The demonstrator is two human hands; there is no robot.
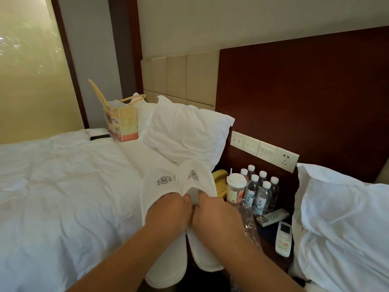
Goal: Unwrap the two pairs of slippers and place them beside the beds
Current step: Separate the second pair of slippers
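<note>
**Slippers held between two beds, over the nightstand's left edge**

The left bed (52, 186) carries a pillow (183, 131) at its head, a bag (121, 123) behind it by the far corner, and a phone (100, 136) beside the bag. The nightstand (267, 230) stands between the beds, with bottles (260, 190) and a cup (235, 189) at its back and two remotes (282, 230) in front. The right bed (347, 239) lies right of it. The slippers (168, 207) hang side by side over the left bed's near right edge.

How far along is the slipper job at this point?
One pair of white slippers is out of its clear plastic wrapper, which hangs by the nightstand. The left hand and right hand hold that pair above the gap between the beds. Setting it down remains; no second pair is visible.
</note>
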